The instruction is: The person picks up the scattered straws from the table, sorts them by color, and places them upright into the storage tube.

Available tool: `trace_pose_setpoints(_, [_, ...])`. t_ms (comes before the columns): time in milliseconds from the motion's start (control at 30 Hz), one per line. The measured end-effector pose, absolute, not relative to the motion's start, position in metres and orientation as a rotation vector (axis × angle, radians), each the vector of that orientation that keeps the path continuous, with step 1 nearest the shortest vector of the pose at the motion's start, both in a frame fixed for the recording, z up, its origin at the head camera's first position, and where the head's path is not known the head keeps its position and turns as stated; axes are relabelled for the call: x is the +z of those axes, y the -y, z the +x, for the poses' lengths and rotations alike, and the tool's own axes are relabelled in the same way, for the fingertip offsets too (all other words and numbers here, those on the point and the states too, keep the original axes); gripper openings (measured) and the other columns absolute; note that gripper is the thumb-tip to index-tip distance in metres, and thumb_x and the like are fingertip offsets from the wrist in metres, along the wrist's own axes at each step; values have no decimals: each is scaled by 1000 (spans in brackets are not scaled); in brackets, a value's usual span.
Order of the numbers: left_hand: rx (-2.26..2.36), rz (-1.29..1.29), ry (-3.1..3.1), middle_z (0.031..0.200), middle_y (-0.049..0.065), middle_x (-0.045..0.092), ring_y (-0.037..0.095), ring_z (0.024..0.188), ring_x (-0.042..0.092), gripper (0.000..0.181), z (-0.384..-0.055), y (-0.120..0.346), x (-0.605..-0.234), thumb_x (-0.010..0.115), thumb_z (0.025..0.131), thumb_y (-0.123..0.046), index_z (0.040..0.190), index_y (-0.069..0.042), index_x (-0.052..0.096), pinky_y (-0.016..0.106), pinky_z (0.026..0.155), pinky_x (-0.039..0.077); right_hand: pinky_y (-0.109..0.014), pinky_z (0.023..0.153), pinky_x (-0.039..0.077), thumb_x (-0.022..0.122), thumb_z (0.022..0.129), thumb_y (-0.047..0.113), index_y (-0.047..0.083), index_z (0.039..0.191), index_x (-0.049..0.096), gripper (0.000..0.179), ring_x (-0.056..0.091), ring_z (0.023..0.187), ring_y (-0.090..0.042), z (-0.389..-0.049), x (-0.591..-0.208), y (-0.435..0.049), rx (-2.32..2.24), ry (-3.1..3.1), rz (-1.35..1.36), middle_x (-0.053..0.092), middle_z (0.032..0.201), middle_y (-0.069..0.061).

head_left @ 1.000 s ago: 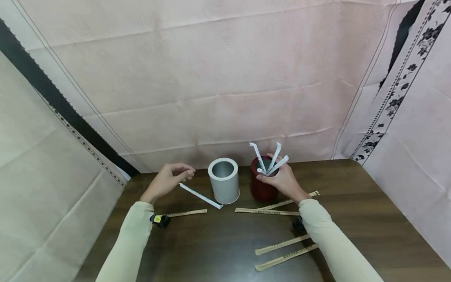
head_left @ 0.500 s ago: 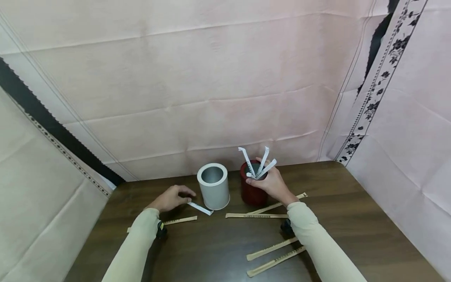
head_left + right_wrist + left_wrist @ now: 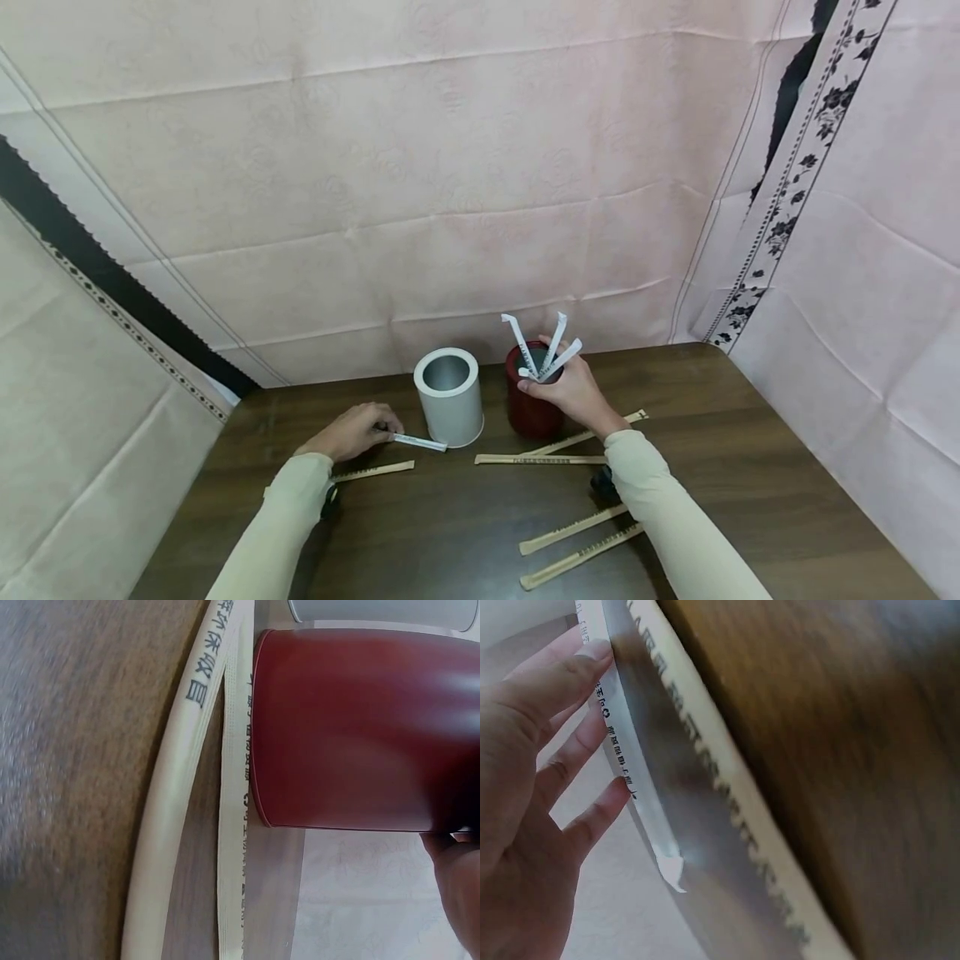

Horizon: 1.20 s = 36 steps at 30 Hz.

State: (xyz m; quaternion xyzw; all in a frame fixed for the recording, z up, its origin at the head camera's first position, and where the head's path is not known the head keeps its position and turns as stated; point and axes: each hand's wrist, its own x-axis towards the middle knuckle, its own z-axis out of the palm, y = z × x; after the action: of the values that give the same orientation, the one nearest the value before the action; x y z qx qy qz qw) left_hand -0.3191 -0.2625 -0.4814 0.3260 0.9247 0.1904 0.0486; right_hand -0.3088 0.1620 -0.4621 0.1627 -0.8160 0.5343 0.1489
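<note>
My left hand pinches one end of a white paper-wrapped straw low over the table. The left wrist view shows the thumb on the printed wrapper of this straw, with the fingers spread behind it. My right hand grips a dark red canister near its rim, thumb on the near side and other fingers mostly hidden behind. Several white wrapped straws lean out of its mouth. In the right wrist view, part of the hand touches the upper end of the red canister.
A light grey canister stands left of the red one. Tan wrapped straws lie about the brown table: one by the left wrist, a crossed pair before the red canister, two nearer. Pale cloth hangs behind.
My left hand has come down onto the white straw and pinched its left end; that straw now lies at a flatter angle. The right hand keeps its grip on the red canister. The head view has shifted.
</note>
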Motion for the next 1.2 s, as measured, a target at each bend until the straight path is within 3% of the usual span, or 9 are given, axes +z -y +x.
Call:
trace_pose_setpoints(167, [569, 1007, -2868, 104, -16, 70, 6, 97, 67, 16, -311, 269, -462, 76, 98, -10, 106, -24, 80, 35, 87, 58, -57, 108, 47, 95, 79, 32, 11, 153, 51, 89, 61, 124, -30, -309, -464, -163, 1558, 2341, 477, 62, 137, -10])
trace_pose_setpoints(367, [628, 1060, -3035, 105, -15, 69, 6, 96, 68, 13, -288, 261, -404, 74, 100, -16, 111, -24, 77, 39, 85, 59, -57, 107, 48, 95, 79, 30, 8, 153, 50, 89, 62, 123, -30, -309, -463, -164, 1567, 2334, 495, 63, 136, -11])
trace_pose_setpoints(533, [634, 1199, -3174, 104, -7, 74, 10, 92, 71, 17, -268, 238, -360, 77, 98, -12, 114, -17, 74, 40, 79, 61, -54, 106, 49, 95, 79, 26, 7, 153, 49, 88, 64, 121, -29, -309, -462, -165, 1576, 2326, 502, 63, 134, -12])
trace_pose_setpoints(733, [891, 1322, -3229, 107, 7, 77, 19, 87, 76, 37, -246, 197, -315, 75, 96, 0, 131, -8, 67, 34, 73, 64, -56, 108, 46, 94, 80, 30, 8, 154, 50, 90, 61, 124, -30, -308, -463, -163, 1571, 2341, 479, 61, 138, -11])
trace_pose_setpoints(967, [1391, 1365, -3249, 102, 14, 77, 26, 87, 78, 22, -243, 144, -277, 73, 100, -5, 121, 1, 70, 35, 73, 64, -58, 107, 46, 94, 80, 29, 7, 154, 50, 89, 60, 123, -31, -307, -462, -164, 1573, 2330, 473, 61, 138, -11])
trace_pose_setpoints(1200, [2062, 1382, -2927, 102, 17, 73, 32, 73, 77, 18, -259, 97, -282, 73, 98, 0, 114, 6, 68, 33, 65, 64, -55, 107, 48, 95, 79, 28, 3, 152, 50, 89, 63, 121, -30, -309, -464, -162, 1566, 2317, 506, 62, 135, -11])
